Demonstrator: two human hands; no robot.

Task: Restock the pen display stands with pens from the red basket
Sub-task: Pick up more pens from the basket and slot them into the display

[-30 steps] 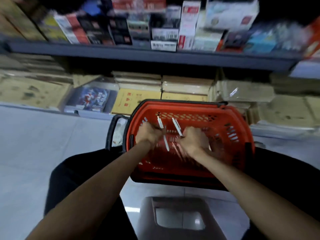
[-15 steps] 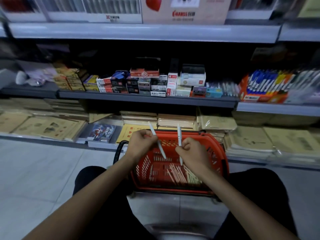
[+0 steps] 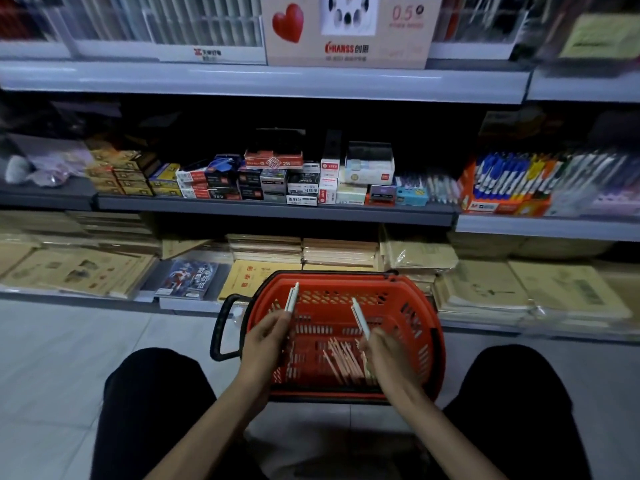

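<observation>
The red basket (image 3: 420,327) stands on the floor between my knees, with several loose pale pens (image 3: 343,362) lying in its bottom. My left hand (image 3: 265,341) holds a white pen (image 3: 291,297) upright over the basket's left side. My right hand (image 3: 389,358) grips another white pen (image 3: 360,317), tilted to the left, over the middle. Pen display stands (image 3: 166,26) fill the top shelf at the upper left, blurred. An orange pen display box (image 3: 502,188) with blue pens sits on the middle shelf at the right.
A beige display box with a red heart (image 3: 346,29) stands on the top shelf. Small stationery boxes (image 3: 277,178) crowd the middle shelf. Stacks of brown paper (image 3: 339,251) lie on the lowest shelf behind the basket. Its black handle (image 3: 220,327) sticks out left. Grey tiled floor spreads left.
My head has tilted up, bringing the upper shelves into view. Both hands lifted a pen each out of the basket and have moved apart.
</observation>
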